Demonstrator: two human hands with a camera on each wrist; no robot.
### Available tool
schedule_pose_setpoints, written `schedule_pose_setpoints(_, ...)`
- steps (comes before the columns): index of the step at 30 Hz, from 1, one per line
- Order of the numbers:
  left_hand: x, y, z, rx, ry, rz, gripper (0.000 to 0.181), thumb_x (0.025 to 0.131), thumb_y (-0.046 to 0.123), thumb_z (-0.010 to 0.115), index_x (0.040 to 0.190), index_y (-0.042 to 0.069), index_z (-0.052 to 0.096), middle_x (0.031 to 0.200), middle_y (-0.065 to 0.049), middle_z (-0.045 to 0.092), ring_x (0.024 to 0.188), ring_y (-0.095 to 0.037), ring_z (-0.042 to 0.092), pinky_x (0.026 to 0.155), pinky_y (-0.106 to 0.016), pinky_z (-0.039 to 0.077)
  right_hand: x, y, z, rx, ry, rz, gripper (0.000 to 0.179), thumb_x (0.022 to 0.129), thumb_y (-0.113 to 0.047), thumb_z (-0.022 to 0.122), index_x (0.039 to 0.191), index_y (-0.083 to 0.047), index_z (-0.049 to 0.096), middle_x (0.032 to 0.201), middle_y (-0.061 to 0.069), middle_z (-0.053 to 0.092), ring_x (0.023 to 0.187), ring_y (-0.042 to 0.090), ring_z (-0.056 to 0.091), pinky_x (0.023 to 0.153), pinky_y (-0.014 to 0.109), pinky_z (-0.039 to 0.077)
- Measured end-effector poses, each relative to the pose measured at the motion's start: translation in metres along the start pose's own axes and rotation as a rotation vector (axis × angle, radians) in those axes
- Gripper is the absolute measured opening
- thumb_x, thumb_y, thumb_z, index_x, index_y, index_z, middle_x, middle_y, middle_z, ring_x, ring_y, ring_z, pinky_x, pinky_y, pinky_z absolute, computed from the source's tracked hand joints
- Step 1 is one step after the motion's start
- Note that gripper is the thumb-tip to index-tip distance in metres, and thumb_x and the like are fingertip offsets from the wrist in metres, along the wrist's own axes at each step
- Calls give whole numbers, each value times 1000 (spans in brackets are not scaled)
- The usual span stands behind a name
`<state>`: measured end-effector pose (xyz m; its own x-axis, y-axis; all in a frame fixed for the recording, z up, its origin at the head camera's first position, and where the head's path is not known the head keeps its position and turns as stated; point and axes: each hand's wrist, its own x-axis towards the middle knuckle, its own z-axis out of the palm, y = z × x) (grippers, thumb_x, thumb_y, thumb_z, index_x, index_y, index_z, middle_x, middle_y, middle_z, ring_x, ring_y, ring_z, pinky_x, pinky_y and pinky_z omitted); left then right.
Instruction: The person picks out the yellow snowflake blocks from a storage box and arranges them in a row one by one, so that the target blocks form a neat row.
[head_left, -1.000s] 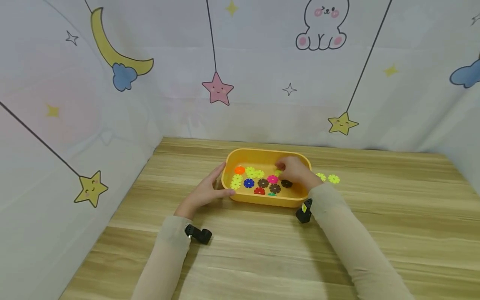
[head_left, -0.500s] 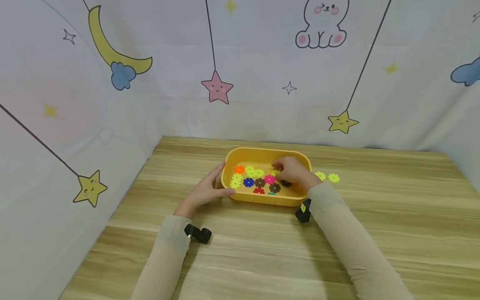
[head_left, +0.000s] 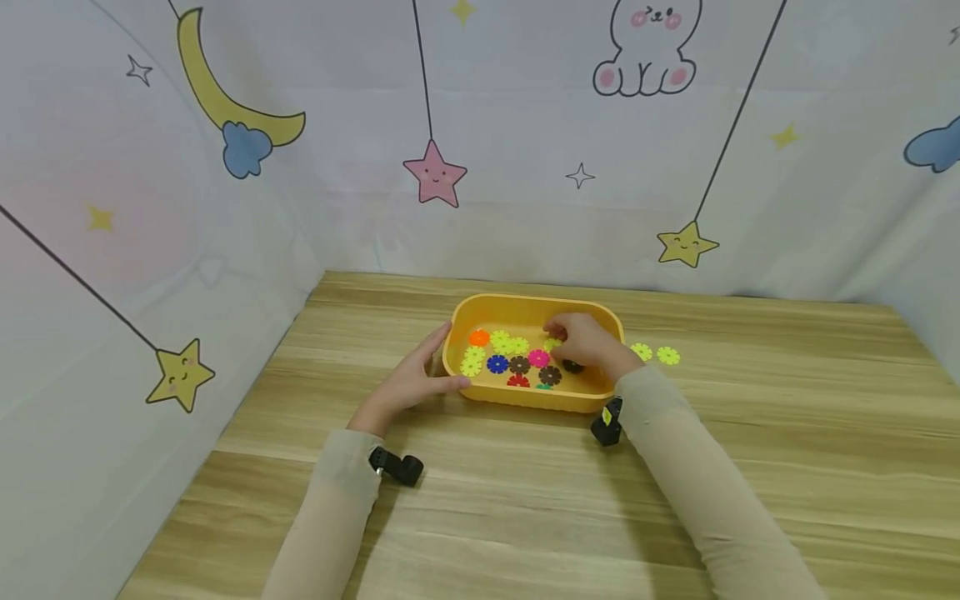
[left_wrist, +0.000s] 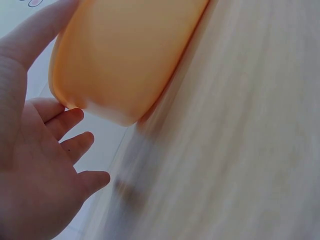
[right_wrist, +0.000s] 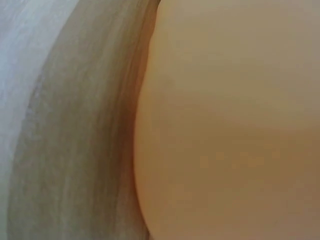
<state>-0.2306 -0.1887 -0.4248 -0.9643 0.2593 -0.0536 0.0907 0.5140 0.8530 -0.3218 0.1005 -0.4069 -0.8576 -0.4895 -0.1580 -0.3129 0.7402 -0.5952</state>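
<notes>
A yellow plastic bin (head_left: 532, 400) stands on the table, with flower-shaped snowflake discs of several colours on its floor. My left hand (head_left: 411, 379) rests against the bin's left end, thumb at the front rim and fingers towards the back. In the left wrist view the bin's outer wall (left_wrist: 130, 55) lies beside my left hand (left_wrist: 42, 165), its lower fingers loose and off the wall. My right hand (head_left: 588, 342) reaches over the right rim into the bin, fingers bent around a yellow snowflake disc (head_left: 551, 343). The right wrist view shows only the bin's wall (right_wrist: 230, 125), not the fingers.
Two yellow discs (head_left: 668, 356) lie on the wooden table (head_left: 525, 500) right of the bin. Inside it are a blue disc (head_left: 497, 364), an orange disc (head_left: 479, 337), a pink disc (head_left: 537, 358) and several others. A printed curtain (head_left: 510, 233) hangs behind the table.
My right hand has shifted slightly left inside the bin, and the yellow disc at its fingers with it. The pink disc and one brown disc have slid a little left. My left hand stays put.
</notes>
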Motion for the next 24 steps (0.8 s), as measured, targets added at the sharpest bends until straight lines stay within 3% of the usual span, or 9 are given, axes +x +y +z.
schedule_pose_setpoints(15,0,0,0,8,-3,3,102,79,41,78,156,25,13,162,-2,10,148,-31,8,116,-58,12,1,-1,1,-101,13,-82,40,80,-3,67,119,5,62,108,17,60,96,28,53,92,43,48)
schedule_pose_setpoints(24,-1,1,-1,9,-6,12,106,77,47,78,157,24,12,162,-3,10,148,-31,9,116,-57,13,-1,-3,0,-126,30,-113,40,82,-6,67,119,8,63,110,19,62,93,28,53,91,42,49)
